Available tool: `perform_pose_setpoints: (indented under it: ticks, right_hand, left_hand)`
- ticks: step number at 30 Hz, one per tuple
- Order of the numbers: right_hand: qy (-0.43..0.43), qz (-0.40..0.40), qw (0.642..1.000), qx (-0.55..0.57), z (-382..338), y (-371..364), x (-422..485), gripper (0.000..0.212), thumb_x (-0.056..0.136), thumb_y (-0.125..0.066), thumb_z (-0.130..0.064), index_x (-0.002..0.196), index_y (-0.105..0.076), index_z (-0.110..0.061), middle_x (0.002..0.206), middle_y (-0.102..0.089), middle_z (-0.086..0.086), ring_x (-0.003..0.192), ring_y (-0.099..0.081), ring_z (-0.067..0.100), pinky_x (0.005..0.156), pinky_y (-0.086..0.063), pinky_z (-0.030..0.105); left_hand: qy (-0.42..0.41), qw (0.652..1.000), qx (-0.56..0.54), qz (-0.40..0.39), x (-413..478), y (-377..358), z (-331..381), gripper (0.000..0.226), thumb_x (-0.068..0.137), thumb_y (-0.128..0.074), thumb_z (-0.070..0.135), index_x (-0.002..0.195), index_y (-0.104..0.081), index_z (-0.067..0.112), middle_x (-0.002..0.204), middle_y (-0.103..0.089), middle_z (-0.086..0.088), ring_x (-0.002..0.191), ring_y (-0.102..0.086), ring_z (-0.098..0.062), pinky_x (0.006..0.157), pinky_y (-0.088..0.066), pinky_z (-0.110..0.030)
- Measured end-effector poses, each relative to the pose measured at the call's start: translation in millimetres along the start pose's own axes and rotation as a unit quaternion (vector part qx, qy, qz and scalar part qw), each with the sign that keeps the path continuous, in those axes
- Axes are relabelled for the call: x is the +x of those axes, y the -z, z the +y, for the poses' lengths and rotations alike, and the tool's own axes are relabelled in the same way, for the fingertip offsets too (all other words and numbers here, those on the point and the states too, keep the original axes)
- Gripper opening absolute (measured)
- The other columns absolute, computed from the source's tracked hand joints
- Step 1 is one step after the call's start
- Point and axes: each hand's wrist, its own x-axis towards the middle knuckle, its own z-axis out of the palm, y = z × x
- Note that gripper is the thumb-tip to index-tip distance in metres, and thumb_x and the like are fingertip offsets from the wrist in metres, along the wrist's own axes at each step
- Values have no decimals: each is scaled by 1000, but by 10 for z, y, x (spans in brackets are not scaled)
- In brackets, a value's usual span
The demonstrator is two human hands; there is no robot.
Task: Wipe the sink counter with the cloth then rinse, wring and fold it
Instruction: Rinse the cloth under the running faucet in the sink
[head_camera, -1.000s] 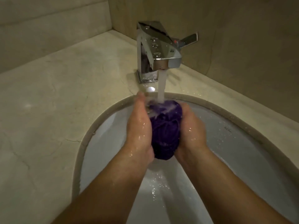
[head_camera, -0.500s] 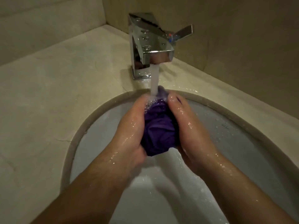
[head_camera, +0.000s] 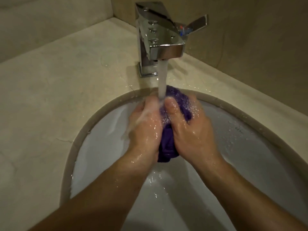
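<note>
The bunched-up, dark purple cloth (head_camera: 166, 144) sits squeezed between two wet bare hands, held above the white oval sink basin (head_camera: 103, 130) and just under the tap's spout. Only parts of it show: a rounded lump poking out at the far end near the fingertips, and a crumpled tail hanging from the heels of the palms toward the bowl.

The left hand (head_camera: 146, 125) is curled tight around the cloth's left side, fingers wrapped over and out of sight behind the fabric, the back of the hand glistening. The right hand (head_camera: 191, 129) is clamped on the other side, its thumb laid flat along the top of the cloth and pointing at the tap, the remaining fingers folded round the far bulge. Both hands press toward each other, nearly touching along the thumbs.

A white stream of running water (head_camera: 162, 79) drops straight onto the spot where the thumbs meet, spraying droplets over the knuckles, and a trickle runs down into the basin below the wrists.

The water comes from a square chrome faucet (head_camera: 156, 37) with a flat lever handle angled to the right. It stands on the beige stone counter (head_camera: 55, 84), which carries splashes near the faucet base and a thin crack near the basin's left edge.
</note>
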Motion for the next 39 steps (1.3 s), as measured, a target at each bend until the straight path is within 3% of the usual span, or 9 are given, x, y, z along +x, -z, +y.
perform_pose_setpoints:
  ticks: [7, 10, 14, 18, 22, 25, 30, 34, 39]
  right_hand:
    - [-71, 10, 997, 9, 149, -79, 7, 23, 94, -51, -60, 94, -60, -39, 85, -71, -20, 78, -67, -5, 67, -51, 15]
    - [-107, 6, 989, 101, 124, -62, 58, 16, 94, -55, -56, 98, -63, -43, 93, -75, -14, 86, -72, 2, 80, -58, 28]
    - [-247, 11, 897, 366, 60, -3, 91, 26, 99, -59, -34, 121, -66, -24, 109, -76, 9, 104, -73, 30, 90, -59, 51]
    - [-318, -45, 840, 436, 59, -21, 34, 41, 95, -55, -44, 107, -78, -12, 109, -76, 16, 106, -72, 34, 99, -53, 53]
    - [-302, 8, 887, 350, 148, -169, 23, 49, 86, -70, -45, 121, -66, -11, 109, -75, 16, 101, -73, 34, 94, -56, 56]
    - [-266, 26, 906, 327, 182, -206, 30, 52, 83, -73, -43, 131, -56, -31, 122, -69, 6, 103, -73, 27, 88, -60, 51]
    - [-279, -38, 926, 252, 185, -214, 3, 43, 89, -59, -59, 115, -69, -25, 101, -75, 7, 81, -73, 23, 56, -55, 33]
    - [-262, 18, 936, 235, 182, -223, -27, 27, 87, -62, -56, 92, -70, -31, 90, -77, 4, 86, -75, 28, 79, -62, 53]
    - [-242, 62, 939, 238, 182, -229, -27, 20, 86, -63, -52, 90, -70, -33, 90, -77, 1, 89, -75, 23, 86, -60, 52]
  left_hand:
    - [-44, 996, 80, 22, 7, -3, -25, 25, 96, -58, 37, 85, -76, 25, 81, -77, 6, 81, -74, -16, 86, -58, -46]
    - [-5, 1000, 1, 6, 30, 8, 4, 33, 96, -57, 49, 100, -75, 22, 89, -79, -1, 84, -76, -21, 87, -58, -45]
    - [84, 993, -85, 20, 97, 78, 45, 41, 93, -54, 57, 108, -74, 24, 96, -79, -5, 86, -76, -30, 83, -60, -50]
    - [169, 981, -97, -19, 94, 92, -23, 54, 85, -59, 62, 116, -73, 20, 105, -77, -12, 94, -74, -37, 86, -57, -55]
    - [50, 999, 7, -4, 34, 35, -79, 31, 82, -69, 45, 100, -75, 21, 97, -77, -7, 87, -75, -26, 80, -61, -48]
    - [-73, 991, 108, -23, -36, -19, -49, 24, 83, -69, 50, 95, -72, 30, 90, -76, 7, 83, -75, -13, 78, -62, -42]
    - [-91, 986, 137, 11, -46, -15, -77, 23, 84, -70, 53, 92, -73, 31, 79, -76, 9, 74, -75, -11, 75, -62, -42]
    - [-105, 983, 146, 28, -45, -17, -106, 15, 91, -67, 41, 86, -72, 28, 75, -74, 5, 70, -73, -10, 72, -62, -37]
    - [-102, 985, 133, 50, -40, -13, -72, 15, 91, -67, 30, 80, -74, 23, 73, -74, 5, 67, -72, -9, 67, -58, -30]
